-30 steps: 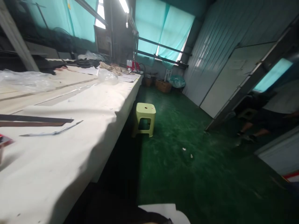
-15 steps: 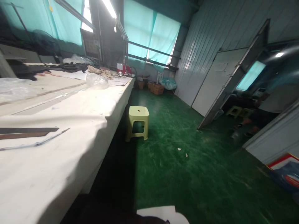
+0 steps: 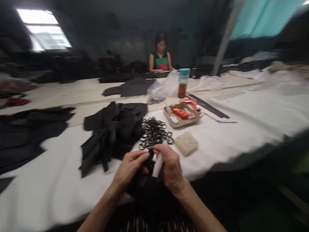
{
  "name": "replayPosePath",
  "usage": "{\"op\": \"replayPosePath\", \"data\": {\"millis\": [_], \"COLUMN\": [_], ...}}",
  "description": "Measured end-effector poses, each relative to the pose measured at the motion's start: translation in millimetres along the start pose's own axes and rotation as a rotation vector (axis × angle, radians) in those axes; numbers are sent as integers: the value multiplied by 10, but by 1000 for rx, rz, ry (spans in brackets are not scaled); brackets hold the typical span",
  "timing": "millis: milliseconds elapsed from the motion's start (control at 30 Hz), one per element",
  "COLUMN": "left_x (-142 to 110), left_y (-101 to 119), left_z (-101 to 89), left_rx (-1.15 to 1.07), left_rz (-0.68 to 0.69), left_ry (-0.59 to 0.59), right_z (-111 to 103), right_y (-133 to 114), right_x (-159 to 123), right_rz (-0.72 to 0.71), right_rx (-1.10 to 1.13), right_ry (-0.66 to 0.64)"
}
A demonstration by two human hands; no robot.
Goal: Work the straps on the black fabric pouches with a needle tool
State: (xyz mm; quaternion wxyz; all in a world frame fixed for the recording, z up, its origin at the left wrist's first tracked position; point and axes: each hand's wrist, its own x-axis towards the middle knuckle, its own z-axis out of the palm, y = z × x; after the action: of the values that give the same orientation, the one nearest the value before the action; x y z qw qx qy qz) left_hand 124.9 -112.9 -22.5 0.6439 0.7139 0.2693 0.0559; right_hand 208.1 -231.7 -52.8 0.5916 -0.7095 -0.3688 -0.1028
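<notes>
Fabric (image 3: pixel 150 160), black, pinched between thumb and forefinger of the left hand (image 3: pixel 130 168), right by the near edge of the tabletop (image 3: pixel 222 137). Tucked in the right hand's (image 3: pixel 172 166) curled fingers: some white stick-ish thing (image 3: pixel 157 166), can't tell if those fingertips touch the cloth too. Just past both, farther in from that edge, a heap of black rings (image 3: pixel 154 130) plus a pale block (image 3: pixel 186 143).

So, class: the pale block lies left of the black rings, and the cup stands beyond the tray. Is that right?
Not quite: the pale block lies right of the black rings, as the head view shows. The cup does stand beyond the tray.
</notes>
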Motion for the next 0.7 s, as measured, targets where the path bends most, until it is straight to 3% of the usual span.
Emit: {"op": "replayPosePath", "data": {"millis": [67, 200, 333, 567, 700], "left_x": [-43, 16, 19, -3, -24], "left_y": [-53, -78, -109, -134, -142], "left_z": [-50, 11, 34, 59, 51], "left_rx": [-45, -130, -176, -234, -276], "left_rz": [22, 40, 59, 75, 91], "left_ry": [19, 14, -11, 71, 53], "right_z": [98, 66, 60, 25, 12], "right_y": [63, 184, 186, 186, 165], "right_x": [-19, -10, -1, -14, -6], "right_rz": [-72, -132, -193, -449, -509], "right_rx": [52, 21, -48, -140, -175], "right_ry": [-63, -60, -42, -129, -145]}}
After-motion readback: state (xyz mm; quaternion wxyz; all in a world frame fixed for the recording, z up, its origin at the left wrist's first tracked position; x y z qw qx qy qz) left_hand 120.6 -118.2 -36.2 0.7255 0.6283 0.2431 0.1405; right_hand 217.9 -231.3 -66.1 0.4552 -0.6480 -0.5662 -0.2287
